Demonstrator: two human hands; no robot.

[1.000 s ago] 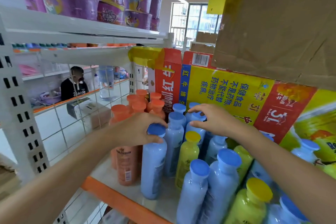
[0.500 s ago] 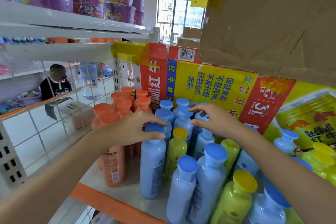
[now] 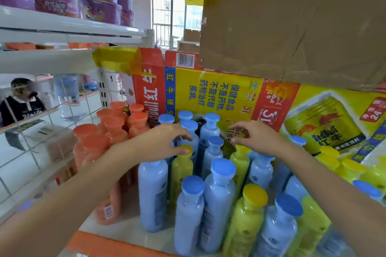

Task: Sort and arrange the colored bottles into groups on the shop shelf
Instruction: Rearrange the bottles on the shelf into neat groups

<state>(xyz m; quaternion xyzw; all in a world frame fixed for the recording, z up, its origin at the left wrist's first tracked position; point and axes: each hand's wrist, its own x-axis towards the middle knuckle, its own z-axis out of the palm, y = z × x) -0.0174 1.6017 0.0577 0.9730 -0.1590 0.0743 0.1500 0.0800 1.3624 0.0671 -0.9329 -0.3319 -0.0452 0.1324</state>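
fingers of left hand [image 3: 158, 142] curled over cap of front blue bottle [image 3: 153, 194], grip hidden under palm, so cannot tell; right hand [image 3: 257, 137] fingers loosely bent, holding nothing, just above a yellow bottle [image 3: 240, 165]. packed tight on shelf [image 3: 129, 230], colours mixed and touching: likely to topple neighbours if pulled sideways. counted: seven orange bottles [image 3: 110, 200] at left, about twelve blue, at least six yellow.

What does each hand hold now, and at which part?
The left hand covers the cap of the front blue bottle; whether its fingers grip it cannot be told. The right hand holds nothing.
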